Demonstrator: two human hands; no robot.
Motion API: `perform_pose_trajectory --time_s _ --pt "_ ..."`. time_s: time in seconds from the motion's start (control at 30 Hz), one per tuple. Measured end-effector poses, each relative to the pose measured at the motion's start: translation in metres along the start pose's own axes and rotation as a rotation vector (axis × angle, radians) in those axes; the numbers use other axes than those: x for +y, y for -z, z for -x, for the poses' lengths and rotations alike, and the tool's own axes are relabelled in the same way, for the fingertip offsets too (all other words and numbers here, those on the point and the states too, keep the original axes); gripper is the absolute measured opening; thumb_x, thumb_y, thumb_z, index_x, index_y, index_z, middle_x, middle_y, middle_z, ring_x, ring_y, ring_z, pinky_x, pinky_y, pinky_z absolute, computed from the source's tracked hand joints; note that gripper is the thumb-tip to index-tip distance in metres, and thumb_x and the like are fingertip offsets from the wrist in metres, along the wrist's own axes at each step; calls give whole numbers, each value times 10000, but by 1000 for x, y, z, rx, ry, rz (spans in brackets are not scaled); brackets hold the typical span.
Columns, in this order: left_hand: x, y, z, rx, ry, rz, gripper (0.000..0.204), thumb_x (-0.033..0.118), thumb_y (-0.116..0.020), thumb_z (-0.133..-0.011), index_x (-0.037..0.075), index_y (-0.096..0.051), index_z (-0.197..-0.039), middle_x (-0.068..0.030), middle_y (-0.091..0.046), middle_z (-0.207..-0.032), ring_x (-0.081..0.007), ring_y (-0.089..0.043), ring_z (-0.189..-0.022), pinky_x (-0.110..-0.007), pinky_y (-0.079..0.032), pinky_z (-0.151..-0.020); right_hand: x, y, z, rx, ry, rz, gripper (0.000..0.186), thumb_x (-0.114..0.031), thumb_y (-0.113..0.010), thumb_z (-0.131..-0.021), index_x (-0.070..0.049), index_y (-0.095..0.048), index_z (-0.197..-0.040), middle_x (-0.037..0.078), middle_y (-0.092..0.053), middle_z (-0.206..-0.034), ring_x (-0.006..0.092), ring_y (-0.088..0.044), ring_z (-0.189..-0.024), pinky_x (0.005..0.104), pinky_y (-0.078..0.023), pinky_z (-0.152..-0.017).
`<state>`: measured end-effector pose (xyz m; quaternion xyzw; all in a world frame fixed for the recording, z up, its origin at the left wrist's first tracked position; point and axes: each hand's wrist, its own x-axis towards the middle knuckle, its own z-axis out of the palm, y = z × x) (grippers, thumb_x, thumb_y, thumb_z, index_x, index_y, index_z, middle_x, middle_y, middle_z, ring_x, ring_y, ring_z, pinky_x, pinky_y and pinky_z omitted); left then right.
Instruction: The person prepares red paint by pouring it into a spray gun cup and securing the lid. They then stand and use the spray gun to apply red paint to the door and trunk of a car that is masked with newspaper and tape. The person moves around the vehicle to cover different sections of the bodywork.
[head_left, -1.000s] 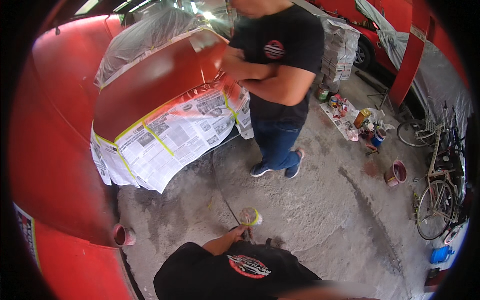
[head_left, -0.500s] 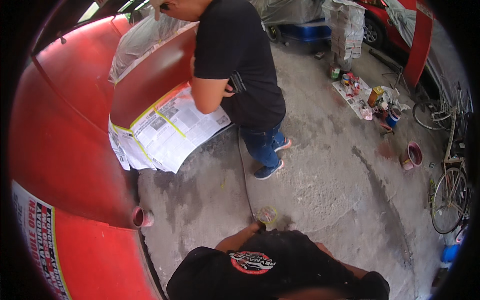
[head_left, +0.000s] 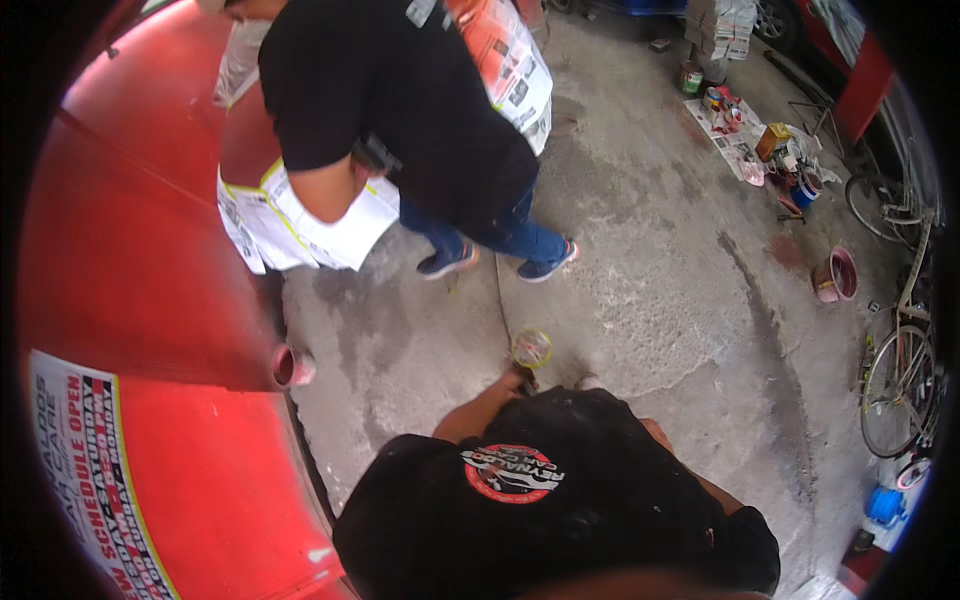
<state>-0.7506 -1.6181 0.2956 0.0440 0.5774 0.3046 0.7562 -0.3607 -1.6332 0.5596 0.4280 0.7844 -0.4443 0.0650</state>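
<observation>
My left hand point(head_left: 515, 382) is closed in front of my body, low centre. It holds what looks like a spray gun point(head_left: 531, 348), seen from above as a clear round cup with a yellowish rim. The gun's body is dark and mostly hidden by my fingers. A thin dark line, perhaps a hose, runs up the floor from the cup. Along my right side only the forearm and wrist area of my right hand point(head_left: 655, 433) shows. Its fingers are hidden behind my black shirt point(head_left: 600, 480).
A co-worker point(head_left: 400, 110) stands ahead, beside a red panel masked with newspaper point(head_left: 340, 235). Left is a red painted surface point(head_left: 130, 260) with a sign; a pinkish bucket point(head_left: 293, 366) sits near it. Paint cans point(head_left: 775, 140), another bucket point(head_left: 835, 275) and a bicycle point(head_left: 898, 390) stand right.
The view has tipped down, so floor things sit higher. The co-worker has stepped left with legs apart, and newspaper over red now shows past their back. My left hand still holds the spray gun.
</observation>
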Motion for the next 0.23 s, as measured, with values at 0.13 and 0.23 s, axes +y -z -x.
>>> perform_pose_trajectory --time_s 0.13,0.23 --pt "13 0 8 67 -34 -84 96 139 -619 -884 58 -578 -919 -136 -597 -713 -288 -629 -623 -442 -560 -595 67 -57 -10 309 347 58 423 -146 -580 -845 -8 -529 -1242 194 -570 -1208 385 -559 -1111 478 -444 -985" --pt "28 -17 11 -64 -176 -169 112 143 -612 -881 43 -572 -911 -130 -582 -695 -277 -615 -602 -442 -569 -603 102 -66 -21 322 425 56 422 -115 -603 -835 0 -531 -1235 196 -578 -1216 387 -566 -1111 473 -447 -983"
